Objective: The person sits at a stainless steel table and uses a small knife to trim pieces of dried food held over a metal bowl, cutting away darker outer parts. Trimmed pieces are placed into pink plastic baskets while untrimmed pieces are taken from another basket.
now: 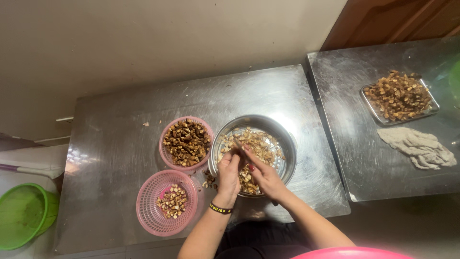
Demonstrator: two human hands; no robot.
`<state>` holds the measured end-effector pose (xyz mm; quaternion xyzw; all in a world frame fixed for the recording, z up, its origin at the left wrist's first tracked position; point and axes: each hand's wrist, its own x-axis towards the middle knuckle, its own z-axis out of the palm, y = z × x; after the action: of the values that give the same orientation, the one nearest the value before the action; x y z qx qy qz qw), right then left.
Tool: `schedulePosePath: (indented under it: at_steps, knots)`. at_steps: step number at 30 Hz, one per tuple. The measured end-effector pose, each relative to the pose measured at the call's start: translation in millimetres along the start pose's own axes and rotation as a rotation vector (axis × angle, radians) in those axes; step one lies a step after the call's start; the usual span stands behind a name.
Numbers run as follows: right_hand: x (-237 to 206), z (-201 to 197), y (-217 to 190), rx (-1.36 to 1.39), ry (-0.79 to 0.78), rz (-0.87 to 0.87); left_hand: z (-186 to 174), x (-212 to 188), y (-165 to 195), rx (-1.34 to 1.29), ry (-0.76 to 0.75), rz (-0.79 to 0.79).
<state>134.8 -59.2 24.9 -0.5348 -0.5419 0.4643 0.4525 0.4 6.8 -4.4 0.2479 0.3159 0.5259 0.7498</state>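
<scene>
My left hand (229,173) and my right hand (264,175) meet over the near side of a steel bowl (286,144) that holds several pale and brown cut pieces. The right hand grips a small knife (239,146) whose thin blade points up and left to the left fingertips. The left fingers pinch a small piece against that blade. A black wristband sits on my left wrist. A few loose pieces (209,181) lie on the table beside the left hand.
Two pink baskets stand left of the bowl: the far basket (164,139) full of dark pieces, the near basket (147,211) with a small pile. A second steel table at right carries a tray (433,102) of pieces and a grey cloth (419,147). A green basket (24,216) sits lower left.
</scene>
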Motion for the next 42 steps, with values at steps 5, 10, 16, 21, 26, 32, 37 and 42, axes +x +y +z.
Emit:
schedulePosePath:
  at_steps: [5,10,16,21,26,32,37,42]
  knots:
    - [3.3,5.5,0.3,-0.211,0.043,-0.096,2.2,-0.9,-0.1,0.017,-0.002,-0.010]
    - [4.8,9.3,2.0,-0.136,0.113,-0.283,2.8,-3.1,-2.7,0.044,-0.018,0.035]
    - [15.4,-6.2,3.5,0.522,-0.034,0.227,-2.7,2.3,0.1,0.152,-0.063,0.056]
    - [14.6,-17.8,-1.7,0.441,0.078,0.262,-9.4,6.9,13.7,0.102,0.012,-0.055]
    - [3.2,-0.2,-3.0,-0.005,0.005,0.015,-7.1,5.4,5.7,0.050,-0.049,0.010]
    - [3.0,5.1,4.9,-0.235,0.061,-0.144,-0.2,2.2,0.1,0.007,-0.027,0.010]
    - [6.4,7.4,7.0,0.008,0.094,-0.273,-0.2,-1.8,-2.6,0.095,-0.071,0.081]
    - [14.9,-12.8,4.1,0.584,-0.115,0.214,-5.8,1.0,1.9,0.145,-0.062,0.066]
